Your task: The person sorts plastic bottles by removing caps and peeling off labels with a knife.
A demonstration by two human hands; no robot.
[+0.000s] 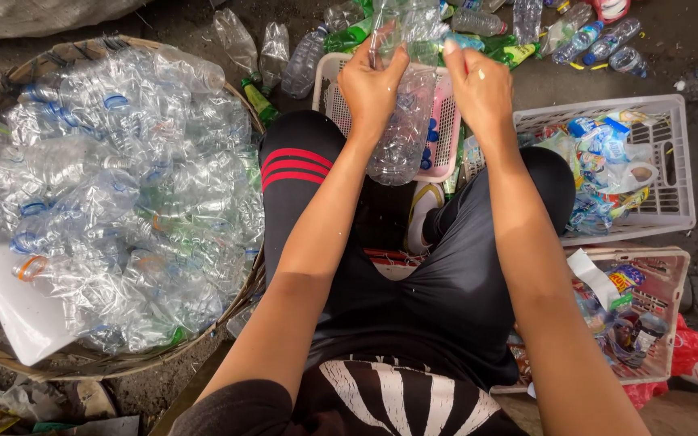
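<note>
Holding: both hands close around one clear crumpled plastic bottle (401, 121), which hangs upright in the air in front of the person's knees.
Left hand: the left hand (372, 87) wraps the bottle's left side, its grip pressed together on the plastic, fingers curled around the upper part.
Right hand: the right hand (482, 90) takes the bottle's right side near the top; the thumb lies flat against the plastic and the grip is closed on it.
Bottle place: the bottle's lower end hangs over the pink plastic basket (448, 133), which stands on the ground just beyond the knees and holds some blue bottle caps (430, 144).
Left side: a large round woven basket (74, 365) stands beside the left leg, full of clear squashed bottles (123, 194); a white plastic jug (18, 303) lies at its near edge.
Right side: a white plastic crate (676, 161) with crumpled coloured labels and wrappers (603, 157) stands near the right leg, and a second white crate with a reddish rim (672, 323) stands closer to the person, also with mixed scraps.
Far ground: more loose bottles, clear and green (478, 32), lie on the dirty ground behind the pink basket.
Clothes: the person sits in black trousers with three red stripes (296, 165) at the left knee.
</note>
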